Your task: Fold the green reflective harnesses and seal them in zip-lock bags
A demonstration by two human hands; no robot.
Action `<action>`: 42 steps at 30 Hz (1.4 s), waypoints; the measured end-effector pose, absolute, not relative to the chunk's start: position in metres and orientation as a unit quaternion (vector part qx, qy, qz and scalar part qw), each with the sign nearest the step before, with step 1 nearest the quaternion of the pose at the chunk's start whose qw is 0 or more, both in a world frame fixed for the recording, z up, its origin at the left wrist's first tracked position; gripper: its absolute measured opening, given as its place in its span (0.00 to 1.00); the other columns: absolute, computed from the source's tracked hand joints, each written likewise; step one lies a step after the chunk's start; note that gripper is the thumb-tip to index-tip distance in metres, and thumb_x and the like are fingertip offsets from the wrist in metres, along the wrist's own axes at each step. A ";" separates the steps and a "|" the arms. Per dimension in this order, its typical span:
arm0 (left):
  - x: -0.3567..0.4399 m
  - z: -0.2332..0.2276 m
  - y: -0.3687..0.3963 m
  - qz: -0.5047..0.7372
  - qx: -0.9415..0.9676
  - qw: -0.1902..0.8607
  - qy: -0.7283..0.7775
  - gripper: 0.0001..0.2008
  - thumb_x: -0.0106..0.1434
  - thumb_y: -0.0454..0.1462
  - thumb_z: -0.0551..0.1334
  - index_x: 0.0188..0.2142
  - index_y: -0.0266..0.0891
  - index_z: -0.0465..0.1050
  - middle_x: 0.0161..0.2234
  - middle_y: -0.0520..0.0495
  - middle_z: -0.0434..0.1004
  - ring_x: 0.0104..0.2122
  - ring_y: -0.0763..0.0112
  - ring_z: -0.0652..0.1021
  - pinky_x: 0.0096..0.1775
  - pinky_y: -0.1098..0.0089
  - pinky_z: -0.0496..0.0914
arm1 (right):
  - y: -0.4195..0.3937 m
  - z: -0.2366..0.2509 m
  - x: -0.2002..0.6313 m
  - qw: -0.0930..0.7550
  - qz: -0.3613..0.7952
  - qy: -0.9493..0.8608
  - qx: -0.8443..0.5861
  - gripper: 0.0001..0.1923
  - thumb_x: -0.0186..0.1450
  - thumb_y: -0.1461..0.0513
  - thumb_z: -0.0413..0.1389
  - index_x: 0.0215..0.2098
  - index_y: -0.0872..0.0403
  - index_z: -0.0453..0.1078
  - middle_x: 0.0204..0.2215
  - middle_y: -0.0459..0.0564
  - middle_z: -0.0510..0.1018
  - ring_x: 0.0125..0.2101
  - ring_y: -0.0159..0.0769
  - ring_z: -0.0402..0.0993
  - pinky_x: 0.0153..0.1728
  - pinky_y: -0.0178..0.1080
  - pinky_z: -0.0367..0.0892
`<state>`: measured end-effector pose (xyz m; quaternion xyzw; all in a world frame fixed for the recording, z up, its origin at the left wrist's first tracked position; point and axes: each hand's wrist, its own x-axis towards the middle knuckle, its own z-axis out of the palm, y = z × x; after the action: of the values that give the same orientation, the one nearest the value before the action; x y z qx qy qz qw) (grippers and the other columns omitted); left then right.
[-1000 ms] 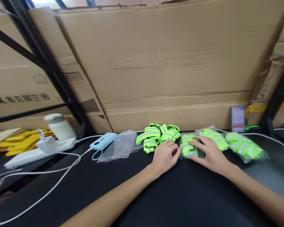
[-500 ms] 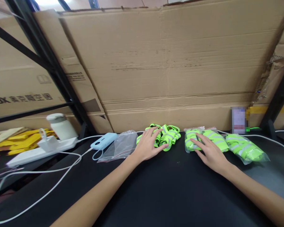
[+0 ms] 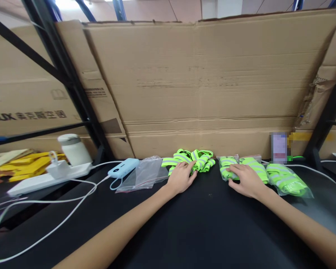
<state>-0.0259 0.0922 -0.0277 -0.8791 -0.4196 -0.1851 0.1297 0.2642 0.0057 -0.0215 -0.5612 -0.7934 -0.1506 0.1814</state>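
Observation:
A loose heap of neon-green reflective straps (image 3: 203,158) lies at the back middle of the black table. My left hand (image 3: 181,178) rests at the front of this heap, fingers touching the straps and thumb apart, not closed round them. My right hand (image 3: 248,180) is open and lies over clear bags of folded green straps, its fingers slightly bent. Its fingertips reach the nearest bagged strap bundle (image 3: 226,164), and the palm partly hides the middle bundle (image 3: 256,166). To its right sits another bagged bundle (image 3: 288,181). Flat clear plastic bags (image 3: 148,173) lie left of the heap.
A light-blue power bank (image 3: 123,168) with a white cable lies at the left. Beyond it are a white power strip (image 3: 30,183) with a charger and a white bottle (image 3: 75,149). A cardboard wall (image 3: 196,74) closes off the back; a blurred upright object (image 3: 279,147) leans there.
My left hand has moved slightly right and nearer, uncovering the heap's left straps, its fingers more bent. My right hand's fingers have drawn in a little over the bags. The view has tilted up slightly.

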 end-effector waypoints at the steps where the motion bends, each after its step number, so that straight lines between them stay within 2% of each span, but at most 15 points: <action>1: -0.025 -0.029 0.092 -0.187 -0.879 0.130 -0.418 0.21 0.72 0.40 0.53 0.59 0.32 0.68 0.40 0.36 0.81 0.46 0.50 0.77 0.52 0.54 0.68 | 0.009 -0.018 0.261 0.179 -0.154 -0.787 -0.570 0.13 0.66 0.56 0.56 0.46 0.52 0.76 0.45 0.54 0.82 0.45 0.48 0.79 0.49 0.48 0.70; 3: -0.025 -0.030 0.090 -0.193 -0.878 0.129 -0.420 0.20 0.72 0.39 0.52 0.59 0.33 0.68 0.41 0.37 0.81 0.47 0.51 0.77 0.52 0.54 0.68 | 0.017 -0.013 0.253 0.179 -0.166 -0.775 -0.583 0.14 0.69 0.53 0.54 0.39 0.53 0.76 0.35 0.54 0.82 0.37 0.49 0.79 0.41 0.47 0.71; 5: -0.025 -0.031 0.088 -0.201 -0.874 0.128 -0.424 0.19 0.72 0.38 0.51 0.58 0.33 0.68 0.42 0.37 0.81 0.47 0.51 0.77 0.51 0.54 0.68 | 0.023 -0.014 0.244 0.182 -0.184 -0.761 -0.595 0.16 0.70 0.52 0.53 0.37 0.55 0.76 0.33 0.57 0.81 0.35 0.51 0.78 0.39 0.49 0.70; 10: -0.026 -0.024 0.085 -0.215 -0.874 0.121 -0.417 0.14 0.67 0.35 0.55 0.50 0.37 0.70 0.47 0.39 0.79 0.49 0.53 0.76 0.51 0.56 0.68 | 0.018 -0.031 0.229 0.185 -0.224 -0.757 -0.585 0.13 0.70 0.59 0.53 0.48 0.57 0.74 0.44 0.62 0.79 0.47 0.56 0.74 0.50 0.55 0.66; 15: -0.023 -0.019 0.074 -0.211 -0.877 0.117 -0.415 0.13 0.60 0.39 0.60 0.45 0.37 0.70 0.42 0.38 0.78 0.46 0.50 0.76 0.49 0.55 0.67 | 0.010 -0.038 0.231 0.202 -0.281 -0.779 -0.523 0.09 0.69 0.63 0.54 0.45 0.57 0.73 0.54 0.66 0.73 0.58 0.59 0.66 0.63 0.64 0.51; 19: -0.018 -0.022 0.069 -0.236 -0.872 0.118 -0.412 0.23 0.63 0.47 0.61 0.52 0.35 0.69 0.44 0.36 0.78 0.46 0.48 0.75 0.51 0.53 0.66 | 0.011 -0.038 0.225 0.221 -0.287 -0.841 -0.402 0.11 0.68 0.68 0.53 0.47 0.56 0.72 0.56 0.63 0.72 0.61 0.53 0.65 0.65 0.57 0.55; 21: -0.017 -0.024 0.069 -0.245 -0.875 0.112 -0.403 0.22 0.67 0.48 0.57 0.53 0.35 0.70 0.45 0.37 0.79 0.48 0.48 0.74 0.51 0.52 0.65 | 0.011 -0.038 0.222 0.226 -0.271 -0.861 -0.368 0.13 0.68 0.69 0.52 0.48 0.56 0.72 0.55 0.61 0.73 0.59 0.49 0.67 0.64 0.54 0.59; 24: -0.017 -0.022 0.071 -0.256 -0.869 0.088 -0.415 0.18 0.72 0.46 0.52 0.40 0.37 0.75 0.37 0.40 0.80 0.44 0.51 0.75 0.48 0.55 0.65 | 0.010 -0.038 0.219 0.224 -0.243 -0.868 -0.371 0.15 0.70 0.68 0.50 0.52 0.55 0.70 0.51 0.59 0.76 0.56 0.47 0.71 0.65 0.55 0.58; 27: -0.019 -0.018 0.070 -0.289 -0.840 0.045 -0.458 0.22 0.71 0.48 0.50 0.26 0.40 0.69 0.25 0.45 0.72 0.35 0.55 0.74 0.40 0.59 0.66 | 0.008 -0.038 0.221 0.225 -0.212 -0.866 -0.394 0.20 0.71 0.67 0.49 0.60 0.55 0.65 0.49 0.57 0.77 0.52 0.45 0.74 0.65 0.58 0.57; 31: -0.018 -0.011 0.062 -0.398 -0.771 -0.086 -0.489 0.23 0.68 0.52 0.52 0.22 0.41 0.60 0.19 0.52 0.61 0.25 0.65 0.69 0.29 0.67 0.61 | 0.006 -0.037 0.224 0.240 -0.199 -0.854 -0.416 0.25 0.70 0.63 0.53 0.65 0.54 0.60 0.59 0.62 0.71 0.61 0.51 0.66 0.64 0.60 0.57; 33: -0.016 -0.008 0.057 -0.453 -0.722 -0.205 -0.481 0.24 0.66 0.54 0.53 0.23 0.41 0.61 0.19 0.54 0.60 0.20 0.71 0.66 0.25 0.70 0.58 | 0.005 -0.036 0.223 0.245 -0.192 -0.852 -0.420 0.28 0.69 0.58 0.57 0.66 0.52 0.60 0.66 0.64 0.62 0.66 0.56 0.58 0.64 0.61 0.56; 35: -0.012 -0.007 0.053 -0.477 -0.668 -0.331 -0.466 0.22 0.64 0.57 0.56 0.28 0.40 0.64 0.19 0.55 0.63 0.18 0.73 0.66 0.21 0.72 0.58 | 0.002 -0.035 0.222 0.248 -0.176 -0.855 -0.420 0.34 0.67 0.51 0.59 0.67 0.51 0.60 0.69 0.66 0.55 0.68 0.60 0.52 0.64 0.62 0.55; 37: -0.010 -0.006 0.050 -0.465 -0.632 -0.407 -0.468 0.21 0.63 0.56 0.57 0.39 0.41 0.67 0.19 0.57 0.65 0.15 0.72 0.66 0.18 0.73 0.57 | 0.000 -0.034 0.221 0.243 -0.148 -0.860 -0.425 0.37 0.66 0.47 0.59 0.68 0.51 0.58 0.68 0.66 0.57 0.68 0.60 0.53 0.64 0.63 0.54; 39: -0.011 -0.006 0.048 -0.431 -0.654 -0.385 -0.488 0.22 0.65 0.54 0.56 0.49 0.42 0.65 0.16 0.61 0.63 0.13 0.71 0.66 0.17 0.74 0.56 | -0.002 -0.033 0.221 0.229 -0.107 -0.868 -0.427 0.35 0.68 0.48 0.57 0.69 0.51 0.57 0.64 0.63 0.67 0.65 0.56 0.60 0.64 0.64 0.52; 42: -0.018 -0.003 0.047 -0.341 -0.764 -0.184 -0.515 0.16 0.68 0.48 0.55 0.49 0.43 0.69 0.14 0.59 0.62 0.15 0.67 0.70 0.22 0.72 0.59 | -0.004 -0.030 0.222 0.214 -0.053 -0.881 -0.418 0.28 0.71 0.54 0.54 0.67 0.50 0.58 0.57 0.57 0.75 0.59 0.49 0.69 0.65 0.65 0.48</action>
<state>-0.0177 0.0473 -0.0026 -0.7643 -0.5152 -0.3414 -0.1840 0.2216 -0.0043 -0.0304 -0.4180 -0.8813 -0.0534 0.2138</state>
